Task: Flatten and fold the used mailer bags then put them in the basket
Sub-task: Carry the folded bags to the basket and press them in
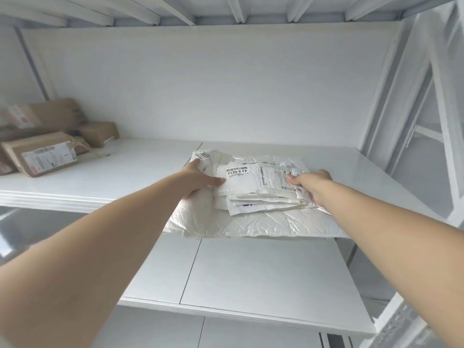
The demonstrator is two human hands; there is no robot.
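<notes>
Gripping the pile of mailer bags (251,222) at opposite edges, the left hand (200,177) and right hand (315,185) appear to be fetching it off the shelf (125,169), where it overhangs the near edge; flattening one bag likely comes next.

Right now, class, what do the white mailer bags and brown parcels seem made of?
The mailer bags: probably thin plastic film, faintly glossy, finely creased; one looks bubble-padded. The brown parcels: seemingly matte kraft paper or tape-wrapped cardboard; blurred, so uncertain.
</notes>
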